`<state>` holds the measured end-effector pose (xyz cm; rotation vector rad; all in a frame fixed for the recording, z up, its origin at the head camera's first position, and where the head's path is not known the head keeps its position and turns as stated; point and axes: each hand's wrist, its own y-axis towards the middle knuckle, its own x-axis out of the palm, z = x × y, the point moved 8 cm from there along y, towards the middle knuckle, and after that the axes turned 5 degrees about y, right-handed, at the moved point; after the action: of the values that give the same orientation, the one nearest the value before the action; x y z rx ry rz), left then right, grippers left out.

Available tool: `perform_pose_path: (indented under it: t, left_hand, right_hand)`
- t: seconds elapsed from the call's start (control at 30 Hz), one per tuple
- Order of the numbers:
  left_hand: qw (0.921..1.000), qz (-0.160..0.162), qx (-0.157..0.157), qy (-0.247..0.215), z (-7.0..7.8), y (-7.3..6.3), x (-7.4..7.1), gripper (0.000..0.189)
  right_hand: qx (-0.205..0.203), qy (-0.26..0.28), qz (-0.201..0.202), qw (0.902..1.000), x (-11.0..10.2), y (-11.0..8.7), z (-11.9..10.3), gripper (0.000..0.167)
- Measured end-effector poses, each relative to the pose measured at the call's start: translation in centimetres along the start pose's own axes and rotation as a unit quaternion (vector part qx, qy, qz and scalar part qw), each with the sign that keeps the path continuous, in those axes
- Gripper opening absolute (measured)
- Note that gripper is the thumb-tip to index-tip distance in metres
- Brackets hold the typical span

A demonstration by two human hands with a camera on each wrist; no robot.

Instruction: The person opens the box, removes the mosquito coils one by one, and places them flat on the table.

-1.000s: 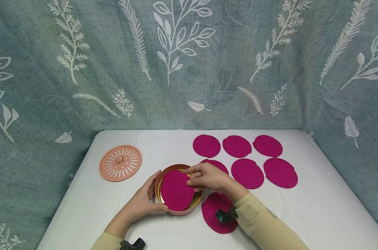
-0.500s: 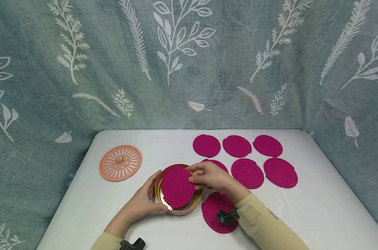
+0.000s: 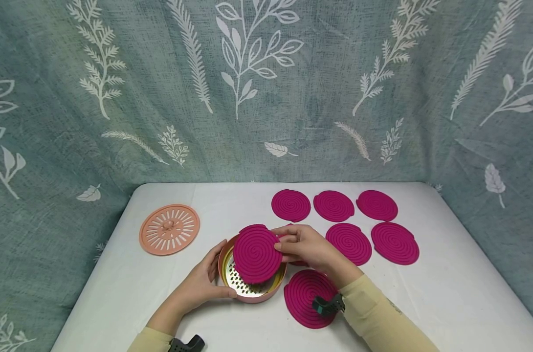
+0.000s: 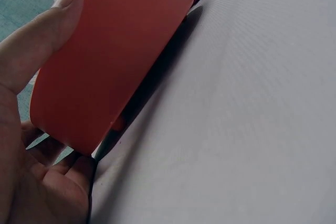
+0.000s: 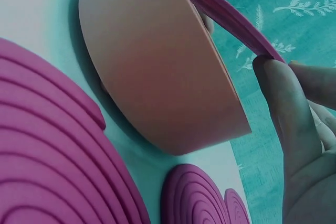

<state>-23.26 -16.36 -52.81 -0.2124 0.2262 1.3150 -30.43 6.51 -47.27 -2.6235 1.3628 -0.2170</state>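
Observation:
A magenta spiral mosquito coil (image 3: 256, 255) hangs tilted over a round salmon-coloured tin (image 3: 278, 288). My right hand (image 3: 309, 248) pinches the coil's right edge between thumb and fingers; in the right wrist view this pinched coil (image 5: 231, 17) shows nearly edge-on above the rim. Below it, the tin's gold inner wall and perforated metal bottom show, partly covered by the coil. My left hand (image 3: 206, 281) grips the tin from the left, with the thumb at its front and the fingers around the far side. The left wrist view has the tin's side wall (image 4: 105, 66) close up.
A peach slotted lid (image 3: 155, 239) with a small knob lies at the table's back left. Several coils lie flat at the back right, including one coil (image 3: 349, 244) behind my right forearm. Another coil (image 3: 301, 305) lies under my right wrist.
My right hand has raised the coil and shifted it up and right, uncovering more of the tin's perforated bottom. The left hand has stayed in place on the tin.

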Motion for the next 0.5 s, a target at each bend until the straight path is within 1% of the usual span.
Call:
perform_pose_path:
  t: [0.3,0.5]
  left_hand:
    - [1.0,0.0,-0.003,0.001,0.2,0.0,0.0,0.123]
    - [1.0,0.002,-0.006,0.002,0.0,-0.1,0.0,0.122]
  right_hand:
    - [-0.013,0.008,0.027,0.9995,-1.9,-1.2,-0.1,0.049]
    - [-0.028,0.024,0.025,0.999,-3.0,-2.2,-0.2,0.053]
